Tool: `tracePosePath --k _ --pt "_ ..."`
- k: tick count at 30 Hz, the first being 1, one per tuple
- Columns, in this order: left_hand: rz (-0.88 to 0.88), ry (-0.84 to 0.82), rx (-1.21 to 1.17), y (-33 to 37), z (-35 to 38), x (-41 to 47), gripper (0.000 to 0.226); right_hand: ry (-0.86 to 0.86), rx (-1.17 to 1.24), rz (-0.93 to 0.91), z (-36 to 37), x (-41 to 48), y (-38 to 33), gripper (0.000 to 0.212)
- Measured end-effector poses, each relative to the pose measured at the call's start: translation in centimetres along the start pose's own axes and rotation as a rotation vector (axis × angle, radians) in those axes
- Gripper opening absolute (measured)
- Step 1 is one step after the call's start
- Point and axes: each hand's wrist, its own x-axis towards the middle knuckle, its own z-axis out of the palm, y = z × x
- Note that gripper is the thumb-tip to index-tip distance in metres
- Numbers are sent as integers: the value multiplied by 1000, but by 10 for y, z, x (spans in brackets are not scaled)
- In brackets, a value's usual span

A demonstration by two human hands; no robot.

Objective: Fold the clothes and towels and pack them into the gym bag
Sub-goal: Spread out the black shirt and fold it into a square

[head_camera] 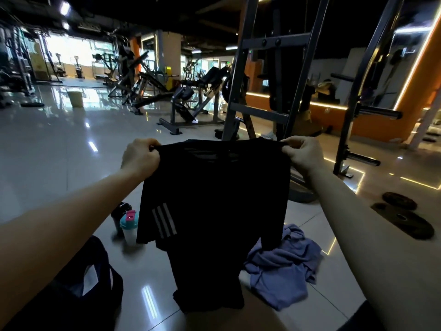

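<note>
A black T-shirt (214, 206) with three grey stripes on one sleeve hangs in the air in front of me. My left hand (139, 157) pinches its left shoulder and my right hand (303, 152) pinches its right shoulder, so the shirt is stretched between them. Its hem reaches down near the floor. A crumpled lilac-blue cloth (284, 263) lies on the tiles behind the shirt, to the right. A dark gym bag (78, 290) with its handles showing sits at the lower left, under my left forearm.
A teal-lidded shaker bottle (128, 229) and a dark bottle (120, 212) stand on the floor left of the shirt. Two weight plates (405, 218) lie at the right. A steel rack (262, 91) rises straight ahead, with gym machines beyond.
</note>
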Motion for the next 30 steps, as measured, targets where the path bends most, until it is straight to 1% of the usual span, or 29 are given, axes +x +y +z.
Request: tracePosePath --k 3,7,9,11,13,16,20,22,24,27,30 --pt "41 164 24 23 -27 -15 32 85 19 -129 -7 -22 -30 24" --pt "257 248 185 46 -68 -36 18 337 53 -226 -15 -48 -65 23" --pt "316 305 221 54 -87 -44 18 419 45 -286 -16 -61 -77 23" --pt "304 369 148 63 -103 -54 20 492 36 -359 -16 -77 -89 21" --pt "246 430 40 71 -116 -61 22 537 68 -425 -16 -90 -99 20" --pt "194 507 -55 80 -130 -66 23 522 200 -511 -20 -102 -114 18" --pt "189 623 -115 87 -132 -58 30 537 260 -562 -25 -98 -122 20" --pt "189 604 -106 86 -126 -53 25 549 257 -540 -23 -90 -116 22" --pt "189 516 -44 76 -109 -48 24 550 175 -461 -17 -76 -94 25" --pt "179 261 141 38 -60 -42 34 475 -81 -228 4 -52 -31 36" --pt "150 -52 281 -17 9 -50 33 312 -346 30 35 -34 63 33"
